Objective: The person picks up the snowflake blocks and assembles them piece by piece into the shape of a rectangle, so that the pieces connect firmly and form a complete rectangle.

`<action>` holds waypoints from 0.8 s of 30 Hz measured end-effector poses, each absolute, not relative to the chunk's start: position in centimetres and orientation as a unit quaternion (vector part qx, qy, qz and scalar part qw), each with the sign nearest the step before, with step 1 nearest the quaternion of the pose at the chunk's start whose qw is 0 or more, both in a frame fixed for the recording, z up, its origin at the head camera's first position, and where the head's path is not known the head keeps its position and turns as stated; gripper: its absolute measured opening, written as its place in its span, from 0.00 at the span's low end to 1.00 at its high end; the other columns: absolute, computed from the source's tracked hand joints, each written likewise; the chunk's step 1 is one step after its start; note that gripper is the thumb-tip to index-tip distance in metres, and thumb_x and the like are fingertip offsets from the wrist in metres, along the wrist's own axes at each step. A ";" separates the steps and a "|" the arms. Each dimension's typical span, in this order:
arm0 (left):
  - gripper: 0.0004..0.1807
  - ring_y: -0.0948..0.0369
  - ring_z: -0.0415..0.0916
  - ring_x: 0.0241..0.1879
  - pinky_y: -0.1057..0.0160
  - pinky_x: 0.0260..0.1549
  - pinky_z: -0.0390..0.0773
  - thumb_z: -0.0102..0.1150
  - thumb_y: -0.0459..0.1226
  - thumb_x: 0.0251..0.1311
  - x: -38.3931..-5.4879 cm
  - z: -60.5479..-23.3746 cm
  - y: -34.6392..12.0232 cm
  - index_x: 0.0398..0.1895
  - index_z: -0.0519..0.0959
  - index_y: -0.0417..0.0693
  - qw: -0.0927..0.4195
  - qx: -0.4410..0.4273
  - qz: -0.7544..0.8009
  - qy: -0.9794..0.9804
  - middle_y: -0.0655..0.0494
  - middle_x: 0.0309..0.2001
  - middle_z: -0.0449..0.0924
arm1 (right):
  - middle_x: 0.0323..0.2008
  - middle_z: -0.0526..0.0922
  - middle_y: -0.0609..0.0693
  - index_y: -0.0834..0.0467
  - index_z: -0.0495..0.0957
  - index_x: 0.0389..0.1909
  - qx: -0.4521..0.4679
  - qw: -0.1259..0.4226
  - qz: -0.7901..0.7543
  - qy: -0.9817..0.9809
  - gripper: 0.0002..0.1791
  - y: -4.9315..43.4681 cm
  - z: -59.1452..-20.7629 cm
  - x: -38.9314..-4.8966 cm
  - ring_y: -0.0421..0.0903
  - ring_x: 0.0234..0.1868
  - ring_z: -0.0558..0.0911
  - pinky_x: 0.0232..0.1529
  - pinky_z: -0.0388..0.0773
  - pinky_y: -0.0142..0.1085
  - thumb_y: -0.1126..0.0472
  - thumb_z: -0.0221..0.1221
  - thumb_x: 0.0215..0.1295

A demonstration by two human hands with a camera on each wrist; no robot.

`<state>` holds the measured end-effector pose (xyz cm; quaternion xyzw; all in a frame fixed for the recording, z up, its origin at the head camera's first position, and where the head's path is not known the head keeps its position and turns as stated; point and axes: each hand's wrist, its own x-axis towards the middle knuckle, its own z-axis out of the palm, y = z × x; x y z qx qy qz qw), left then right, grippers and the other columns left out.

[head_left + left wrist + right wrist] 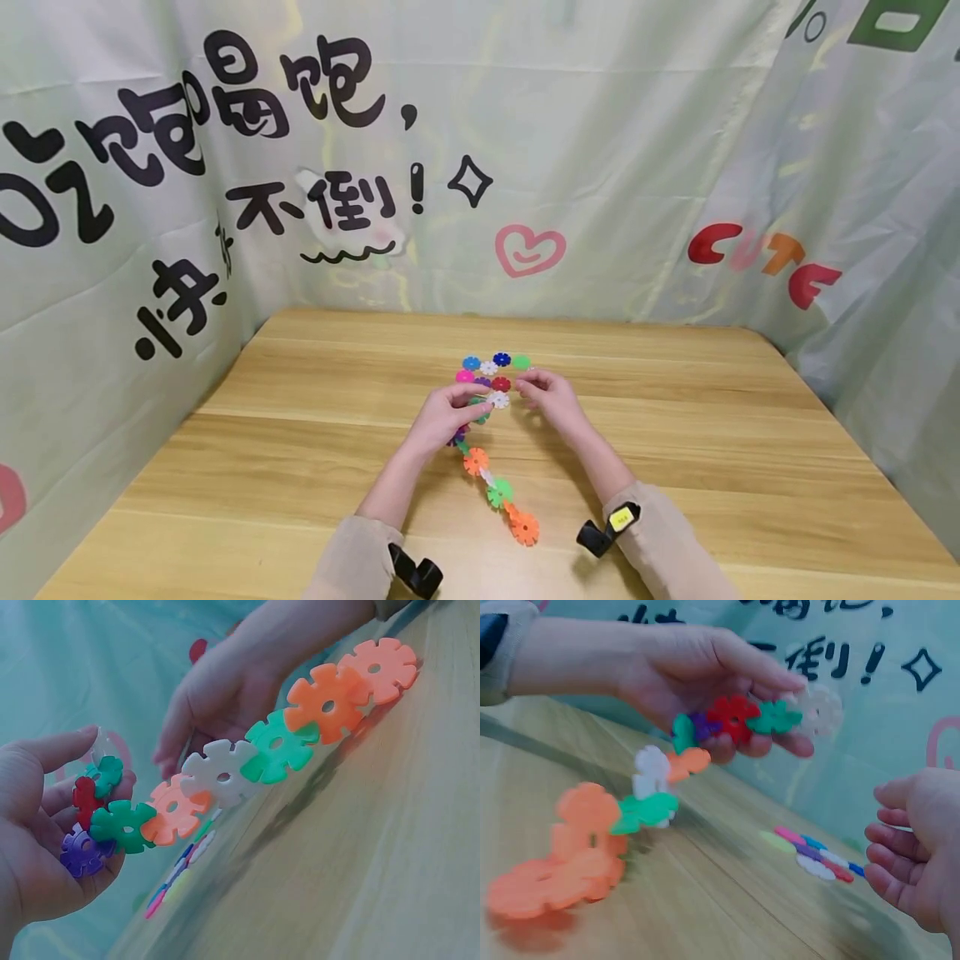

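My left hand [442, 417] grips one end of a chain of plastic snowflake discs, pinching near a clear whitish disc [819, 709]. Beside the fingers come a red disc [733, 718] and a purple disc [82, 851], joined by green ones. From there the chain hangs slanting toward the near side through a white disc [222, 774] and a green disc [279, 747] to an orange end disc [524, 528]. To the right, my right hand [553, 402] hovers above the table, its fingers loosely bent and nothing seen between them.
Loose discs lie flat on the wooden table [675, 417] beyond the hands, among them a blue disc [471, 363], a pink disc [465, 377] and a light green disc [521, 362]. A printed curtain [600, 167] hangs behind the table and along both sides.
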<state>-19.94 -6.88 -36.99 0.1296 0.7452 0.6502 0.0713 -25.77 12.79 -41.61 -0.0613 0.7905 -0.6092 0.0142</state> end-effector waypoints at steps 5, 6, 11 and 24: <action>0.18 0.64 0.64 0.21 0.70 0.23 0.68 0.59 0.31 0.58 -20.0 -37.0 -7.0 0.50 0.74 0.29 0.075 0.125 0.661 0.736 0.58 0.27 0.73 | 0.36 0.80 0.54 0.65 0.79 0.44 -0.067 0.013 -0.524 0.849 0.14 12.5 -42.4 -27.4 0.47 0.31 0.76 0.30 0.75 0.35 0.60 0.62 0.59; 0.18 0.64 0.64 0.21 0.70 0.23 0.68 0.59 0.31 0.58 -20.1 -37.0 -7.0 0.51 0.74 0.29 0.076 0.125 0.664 0.733 0.57 0.28 0.74 | 0.35 0.80 0.53 0.64 0.79 0.43 -0.074 0.009 -0.504 0.860 0.15 12.4 -42.6 -27.6 0.46 0.32 0.76 0.31 0.75 0.35 0.60 0.63 0.58; 0.17 0.64 0.65 0.22 0.69 0.24 0.69 0.58 0.31 0.59 -20.2 -37.1 -7.2 0.50 0.74 0.29 0.077 0.116 0.667 0.732 0.58 0.29 0.74 | 0.34 0.81 0.51 0.63 0.80 0.40 -0.106 -0.001 -0.450 0.887 0.13 12.2 -43.2 -28.5 0.46 0.36 0.77 0.38 0.75 0.37 0.61 0.65 0.55; 0.19 0.60 0.67 0.22 0.66 0.23 0.71 0.61 0.34 0.57 -22.2 -40.0 -7.9 0.50 0.76 0.32 0.059 0.087 0.665 0.740 0.51 0.36 0.78 | 0.32 0.79 0.48 0.60 0.81 0.36 -0.134 -0.012 -0.404 0.905 0.11 11.5 -43.4 -28.2 0.45 0.35 0.75 0.39 0.73 0.39 0.61 0.67 0.52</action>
